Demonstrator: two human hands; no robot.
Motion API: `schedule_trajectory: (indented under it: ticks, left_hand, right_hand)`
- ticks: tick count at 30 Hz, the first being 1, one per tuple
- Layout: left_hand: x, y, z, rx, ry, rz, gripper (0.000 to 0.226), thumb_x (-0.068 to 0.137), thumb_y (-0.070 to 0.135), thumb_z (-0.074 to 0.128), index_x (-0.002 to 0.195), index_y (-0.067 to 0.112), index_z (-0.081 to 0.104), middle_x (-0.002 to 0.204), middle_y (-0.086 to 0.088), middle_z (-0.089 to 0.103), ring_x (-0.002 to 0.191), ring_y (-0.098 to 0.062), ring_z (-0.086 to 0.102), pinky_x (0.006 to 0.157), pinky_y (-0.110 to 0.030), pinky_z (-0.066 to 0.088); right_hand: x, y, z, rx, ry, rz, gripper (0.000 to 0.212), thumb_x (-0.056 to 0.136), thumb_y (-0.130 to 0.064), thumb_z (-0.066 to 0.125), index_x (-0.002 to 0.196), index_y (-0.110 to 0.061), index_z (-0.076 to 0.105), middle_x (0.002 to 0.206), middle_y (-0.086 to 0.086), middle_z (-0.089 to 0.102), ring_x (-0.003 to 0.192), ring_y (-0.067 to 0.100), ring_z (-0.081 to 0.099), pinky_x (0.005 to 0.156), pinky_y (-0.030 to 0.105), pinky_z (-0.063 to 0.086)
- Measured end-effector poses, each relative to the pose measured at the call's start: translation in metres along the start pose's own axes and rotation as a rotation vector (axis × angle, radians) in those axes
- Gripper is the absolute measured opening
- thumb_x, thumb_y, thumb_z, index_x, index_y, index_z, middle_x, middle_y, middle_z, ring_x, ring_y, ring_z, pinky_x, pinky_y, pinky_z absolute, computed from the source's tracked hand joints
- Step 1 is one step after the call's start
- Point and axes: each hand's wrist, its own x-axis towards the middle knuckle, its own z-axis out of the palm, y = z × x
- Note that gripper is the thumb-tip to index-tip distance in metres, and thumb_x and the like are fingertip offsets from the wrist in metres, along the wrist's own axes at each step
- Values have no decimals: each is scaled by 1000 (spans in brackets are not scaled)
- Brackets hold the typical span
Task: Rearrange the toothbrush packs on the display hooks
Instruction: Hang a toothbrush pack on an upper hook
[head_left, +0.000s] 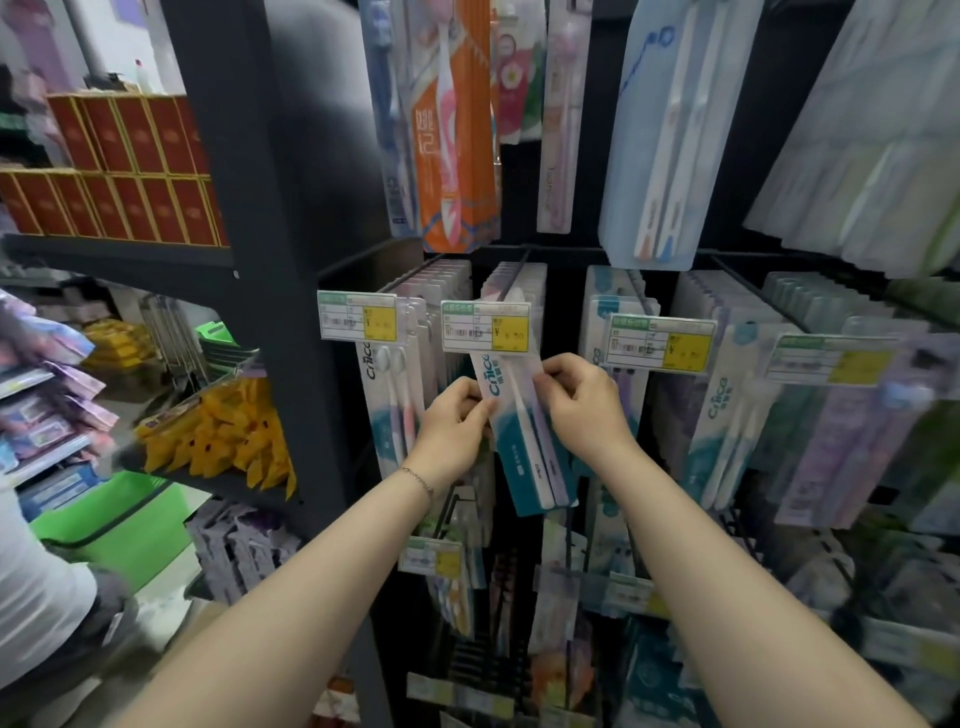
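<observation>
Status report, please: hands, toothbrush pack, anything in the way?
Left hand and right hand both pinch one teal toothbrush pack, tilted. Its top hidden behind the price tag; hooked or not, cannot tell.

Retail shop, toiletries aisle. Toothbrush packs (727, 405) hang in deep rows, many identical ones per row, on metal hooks (511, 273) off a dark back panel. Each hook front carries a price tag (358, 316) in a clear sleeve, with barcode and yellow price field. Same kind of tag (431, 556) repeats on the row below. More carded brushes (452, 130) hang on the tier above. To the left is a dark steel shelving upright (244, 182), and a shelf of identical red boxes (130, 171) stacked two layers high. The shelf below holds yellow packets (228, 431) piled in bulk. Far left, another rack is stocked with purple packs (67, 384). A green plastic basket (119, 519) sits low beside the shelving.
</observation>
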Motion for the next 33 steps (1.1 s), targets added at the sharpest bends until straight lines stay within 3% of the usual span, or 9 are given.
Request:
schedule_trajectory:
  ticks: [3,5,8,12,16,20,25,29,33]
  left_hand:
    - [3,-3,4,29,-32,27,12,99,21,50,99,13,59,95,-13,69,82,-25,63,78,-40,54]
    - [3,-8,6,35,-31,31,11,99,22,50,98,15,58,94,-11,68,85,-31,63,78,-43,54]
    - [6,-15,7,36,22,32,14,99,24,49,95,13,55,86,-9,64,74,-20,55,66,-31,47]
    - [10,-19,7,96,65,-5,19,101,26,44,89,14,50,74,2,53,65,-8,48,57,-14,39]
    - [13,-23,4,99,85,-14,21,102,26,41,88,12,49,73,3,48,66,-7,44,56,-6,37]
    - [15,-25,2,66,63,-36,23,102,28,41,91,10,49,73,1,47,64,-8,43,59,-22,37]
    - [16,-24,0,46,50,-8,20,102,24,40,88,12,47,73,3,45,63,-6,41,59,-19,36]
    - [16,-25,-1,48,65,2,19,102,23,40,86,15,47,73,7,46,64,-4,41,58,-14,34]
    - [16,-25,0,35,63,-27,19,102,25,40,90,13,48,73,6,46,63,-5,41,59,-20,35]
  right_hand:
    - [-3,7,-3,9,5,35,11,95,-18,53,91,-15,62,76,-4,64,64,6,55,59,20,41]
    - [-5,10,-3,8,-20,48,12,96,-18,52,90,-16,62,75,-3,64,60,7,56,58,23,44]
    - [-4,11,-2,8,-76,74,15,99,-17,45,96,-16,60,78,0,64,53,5,61,54,20,48]
    - [7,13,4,-38,-20,115,24,100,-18,41,118,-20,57,94,7,68,60,10,67,57,19,48]
    - [23,12,16,-18,1,118,30,99,-17,43,127,-17,53,111,6,67,86,24,69,77,34,55]
    - [33,13,26,-14,23,151,24,97,-15,48,116,-9,61,109,12,68,97,29,65,82,38,52]
    - [39,16,29,80,-19,204,21,95,-13,51,81,-11,66,66,8,64,59,25,62,62,41,54]
    - [40,18,31,106,4,178,19,96,-7,47,90,1,64,71,15,65,55,22,59,55,42,53]
    - [39,10,28,57,70,102,20,96,-10,50,89,-3,67,82,14,69,71,28,66,63,43,57]
